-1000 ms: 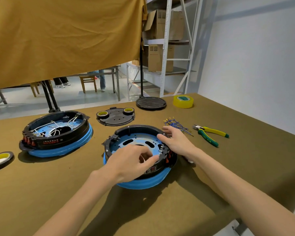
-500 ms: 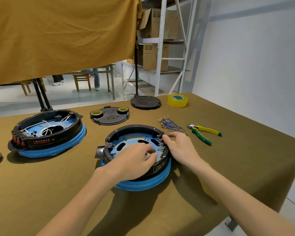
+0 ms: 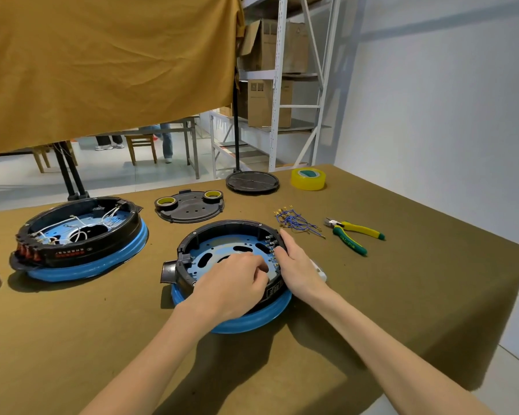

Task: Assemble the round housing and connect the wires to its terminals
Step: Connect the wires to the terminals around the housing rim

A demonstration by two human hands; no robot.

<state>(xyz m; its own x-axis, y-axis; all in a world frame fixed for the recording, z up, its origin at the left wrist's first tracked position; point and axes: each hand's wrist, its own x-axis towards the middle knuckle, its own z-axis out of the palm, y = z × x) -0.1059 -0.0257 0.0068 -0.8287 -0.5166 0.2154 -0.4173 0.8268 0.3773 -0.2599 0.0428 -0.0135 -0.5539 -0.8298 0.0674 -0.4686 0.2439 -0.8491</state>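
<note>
Olive-brown cloth covers the table (image 3: 402, 295), which stands against a pale wall on the right, with a mustard curtain (image 3: 102, 70) hanging over its far left and a metal shelving rack (image 3: 282, 85) of cardboard boxes behind.

Near the middle sits the round housing (image 3: 231, 235), a black ring on a blue base with a blue plate inside. A row of small metal terminals (image 3: 271, 250) lines its right inner wall. The right hand (image 3: 300, 265) rests on that right rim, fingers laid along it and steadying it. The left hand (image 3: 234, 286) reaches in over the near rim with fingers curled, tips close to the terminals; whether it pinches anything cannot be told.

The step appears to be readying the terminal row for wiring. To do it well, the right hand should keep the housing from turning while the left works one terminal at a time. The bundle of blue wires (image 3: 297, 224) lies just beyond the rim, on the far right, within easy reach. Each connector should be pushed straight on, not at an angle, since the tabs look thin.

Yellow-handled pliers (image 3: 354, 235) lie right of the wires. A second housing (image 3: 81, 238), already carrying white wires, sits at the left. A black cover plate (image 3: 189, 208) with two tape rolls lies beyond, and a yellow tape roll (image 3: 308, 179) sits at the far edge.
</note>
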